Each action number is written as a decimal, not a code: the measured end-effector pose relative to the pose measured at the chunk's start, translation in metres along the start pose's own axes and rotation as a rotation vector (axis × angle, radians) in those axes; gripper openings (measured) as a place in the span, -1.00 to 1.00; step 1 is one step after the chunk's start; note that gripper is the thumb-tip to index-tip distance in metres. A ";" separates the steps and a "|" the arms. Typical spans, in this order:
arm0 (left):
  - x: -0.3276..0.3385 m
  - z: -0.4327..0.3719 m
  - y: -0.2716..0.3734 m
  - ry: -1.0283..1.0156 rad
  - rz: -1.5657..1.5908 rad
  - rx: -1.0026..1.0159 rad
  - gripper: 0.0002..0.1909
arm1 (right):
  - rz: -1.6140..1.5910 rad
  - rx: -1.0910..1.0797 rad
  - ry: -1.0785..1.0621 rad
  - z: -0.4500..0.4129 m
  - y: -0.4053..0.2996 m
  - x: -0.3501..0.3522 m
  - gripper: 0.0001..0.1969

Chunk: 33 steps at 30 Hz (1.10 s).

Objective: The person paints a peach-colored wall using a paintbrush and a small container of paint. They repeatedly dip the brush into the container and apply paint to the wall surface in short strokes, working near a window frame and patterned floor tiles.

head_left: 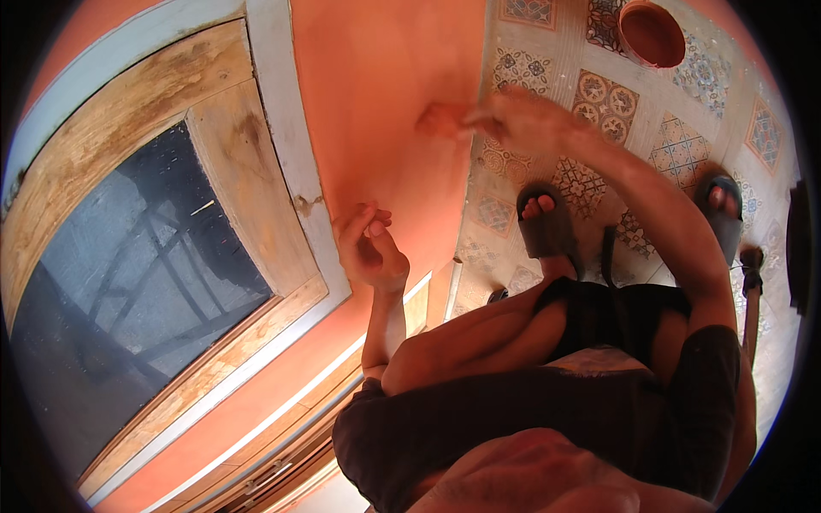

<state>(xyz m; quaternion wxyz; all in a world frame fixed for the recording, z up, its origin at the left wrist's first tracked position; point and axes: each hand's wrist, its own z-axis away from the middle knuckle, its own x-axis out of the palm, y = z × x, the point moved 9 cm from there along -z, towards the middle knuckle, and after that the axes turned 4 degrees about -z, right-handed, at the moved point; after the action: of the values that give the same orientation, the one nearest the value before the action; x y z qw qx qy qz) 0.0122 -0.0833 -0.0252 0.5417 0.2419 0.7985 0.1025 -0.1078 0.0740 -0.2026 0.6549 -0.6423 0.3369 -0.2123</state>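
Note:
My right hand reaches out to the orange wall, close to where it meets the floor. It grips an orange-coloured tool, too blurred to name, which is at the wall's surface. My left hand is raised beside the corner of the pale window frame, its fingers loosely curled and nothing seen in them. Whether it touches the wall I cannot tell. On the floor beyond my right hand stands a round bucket with a reddish-brown inside.
A wooden window sash with dark, paint-specked glass fills the left side. Patterned tiles cover the floor. My sandalled feet stand apart near the wall. A dark object stands at the right rim.

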 end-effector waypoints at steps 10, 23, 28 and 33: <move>0.038 -0.011 -0.002 -0.278 -0.039 0.034 -0.77 | -0.344 -0.097 0.661 -0.032 0.002 -0.136 -0.68; 0.031 -0.005 -0.006 -0.218 -0.063 0.044 -0.78 | 0.014 -0.028 0.341 -0.029 0.039 -0.074 -0.75; 0.023 -0.003 -0.011 -0.196 -0.094 -0.042 -0.80 | -0.221 -0.102 0.659 -0.021 0.033 -0.125 -0.76; 0.027 -0.003 -0.003 -0.212 -0.104 0.048 -0.80 | -0.107 0.035 0.155 -0.002 0.056 0.021 -0.80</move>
<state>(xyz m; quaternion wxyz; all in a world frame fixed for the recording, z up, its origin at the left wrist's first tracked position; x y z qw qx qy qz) 0.0009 -0.0726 -0.0476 0.6217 0.2228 0.7504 0.0289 -0.1032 0.0623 -0.2613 0.6256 -0.6295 0.3480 -0.3020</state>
